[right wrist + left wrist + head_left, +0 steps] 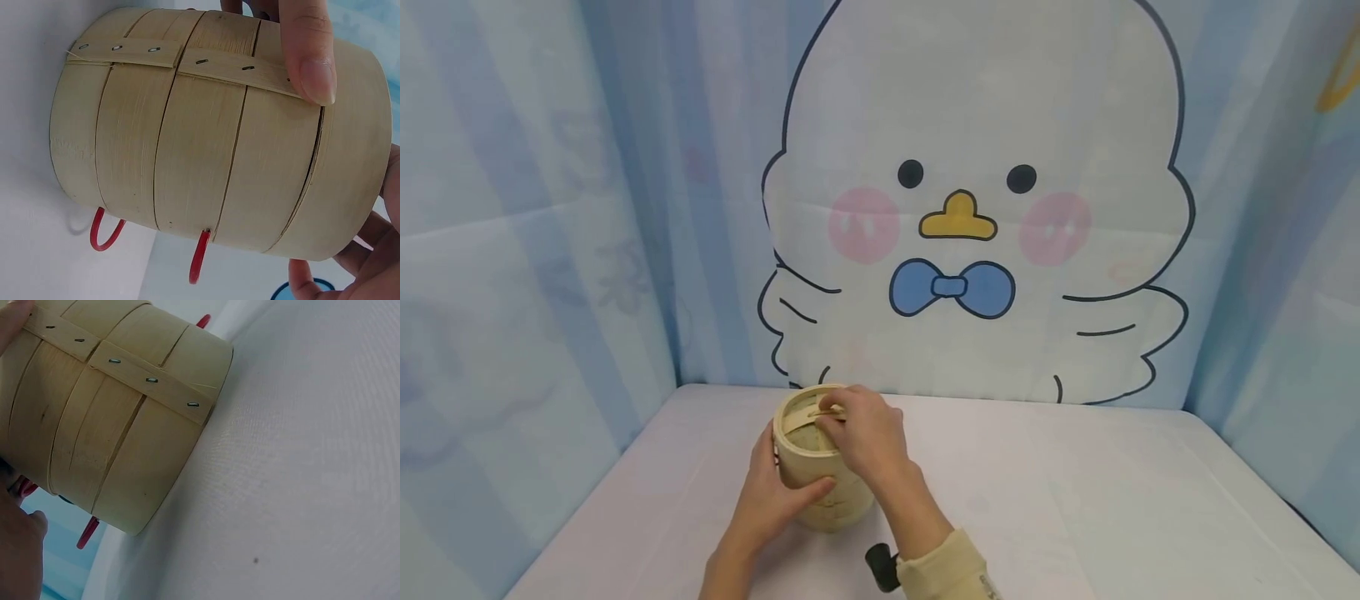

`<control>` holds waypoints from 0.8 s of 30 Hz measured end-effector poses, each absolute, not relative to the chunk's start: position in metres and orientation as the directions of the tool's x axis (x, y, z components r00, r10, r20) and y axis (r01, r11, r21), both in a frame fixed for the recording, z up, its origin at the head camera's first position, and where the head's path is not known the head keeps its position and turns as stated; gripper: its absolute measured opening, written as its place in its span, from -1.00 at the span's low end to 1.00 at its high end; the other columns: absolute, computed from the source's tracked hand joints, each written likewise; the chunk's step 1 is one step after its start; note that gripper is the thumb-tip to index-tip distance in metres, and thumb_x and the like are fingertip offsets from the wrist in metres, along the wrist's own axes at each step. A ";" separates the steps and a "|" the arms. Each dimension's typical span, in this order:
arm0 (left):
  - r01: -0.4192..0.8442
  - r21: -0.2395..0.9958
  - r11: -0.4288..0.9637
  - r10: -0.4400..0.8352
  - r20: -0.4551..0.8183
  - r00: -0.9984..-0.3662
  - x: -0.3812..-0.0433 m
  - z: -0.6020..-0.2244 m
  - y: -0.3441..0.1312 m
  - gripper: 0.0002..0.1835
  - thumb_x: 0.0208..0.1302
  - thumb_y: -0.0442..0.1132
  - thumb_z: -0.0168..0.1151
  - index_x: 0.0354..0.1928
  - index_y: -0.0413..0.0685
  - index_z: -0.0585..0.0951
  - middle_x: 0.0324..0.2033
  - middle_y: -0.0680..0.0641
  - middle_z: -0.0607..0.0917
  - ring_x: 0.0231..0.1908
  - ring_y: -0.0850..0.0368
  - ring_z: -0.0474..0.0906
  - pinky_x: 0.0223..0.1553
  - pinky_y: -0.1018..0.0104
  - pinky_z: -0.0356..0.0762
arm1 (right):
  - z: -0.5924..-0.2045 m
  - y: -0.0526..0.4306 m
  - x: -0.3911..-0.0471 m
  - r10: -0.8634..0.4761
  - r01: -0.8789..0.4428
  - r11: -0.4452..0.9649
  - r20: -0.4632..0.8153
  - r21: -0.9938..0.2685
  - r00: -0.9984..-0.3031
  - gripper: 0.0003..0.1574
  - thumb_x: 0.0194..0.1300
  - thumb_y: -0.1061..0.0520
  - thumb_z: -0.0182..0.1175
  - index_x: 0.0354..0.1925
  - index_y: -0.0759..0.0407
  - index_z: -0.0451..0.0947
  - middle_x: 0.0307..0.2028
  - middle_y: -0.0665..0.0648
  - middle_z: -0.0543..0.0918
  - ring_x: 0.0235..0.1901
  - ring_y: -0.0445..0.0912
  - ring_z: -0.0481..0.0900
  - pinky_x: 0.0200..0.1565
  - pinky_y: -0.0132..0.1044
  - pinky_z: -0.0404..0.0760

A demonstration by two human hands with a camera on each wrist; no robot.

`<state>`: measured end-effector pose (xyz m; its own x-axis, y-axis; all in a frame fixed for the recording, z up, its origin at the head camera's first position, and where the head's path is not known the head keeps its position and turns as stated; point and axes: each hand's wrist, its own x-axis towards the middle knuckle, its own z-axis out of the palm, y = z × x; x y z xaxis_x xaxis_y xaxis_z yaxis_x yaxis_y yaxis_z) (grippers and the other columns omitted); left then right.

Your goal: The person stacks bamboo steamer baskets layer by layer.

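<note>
A round bamboo steamer (831, 510) of stacked tiers stands on the white table. My left hand (769, 500) grips its side, thumb across the front and other fingers around the far side. My right hand (871, 435) is over the lid (799, 419), thumb and fingers pinching the small loop handle at its middle. The lid sits on the upper tier. In the right wrist view, a thumb (309, 53) presses the steamer wall (194, 137) near the lid's seam. Red loops (103, 232) stick out from the tiers. What lies inside is hidden.
The white table (1075, 492) stretches to both sides. Behind it hangs a curtain (715, 208) with a large cartoon bird; light blue curtains (512, 292) close the left and right sides. A black device (882, 567) sits at the right wrist by the beige sleeve (947, 571).
</note>
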<state>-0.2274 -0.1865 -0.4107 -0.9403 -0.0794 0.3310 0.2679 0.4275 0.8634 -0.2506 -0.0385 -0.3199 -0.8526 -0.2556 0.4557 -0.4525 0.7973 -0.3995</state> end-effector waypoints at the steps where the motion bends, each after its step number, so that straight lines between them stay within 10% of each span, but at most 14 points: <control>1: 0.269 0.863 0.427 -0.079 0.332 -0.940 -0.227 -0.410 -0.187 0.26 -0.20 0.14 0.51 0.43 -0.10 -0.08 0.34 -0.21 0.08 0.28 -0.09 0.09 0.20 -0.13 0.17 | -0.320 -0.038 -0.250 -0.258 -0.456 0.797 0.461 -0.396 -0.849 -0.78 0.18 -0.09 0.28 -0.19 -0.12 0.65 -0.09 -0.06 0.62 -0.09 -0.08 0.57 -0.11 0.11 0.48; 24: 0.448 0.738 0.505 -0.039 0.538 -0.842 -0.222 -0.395 -0.198 0.33 -0.25 0.04 0.57 0.46 0.18 -0.19 0.38 -0.18 -0.01 0.26 -0.14 0.08 0.04 -0.25 0.28 | -0.319 0.012 -0.235 -0.285 -0.503 0.786 0.510 -0.360 -0.811 -0.46 0.27 -0.27 0.09 0.13 -0.10 0.51 0.13 0.03 0.48 0.15 0.03 0.38 0.01 0.19 0.36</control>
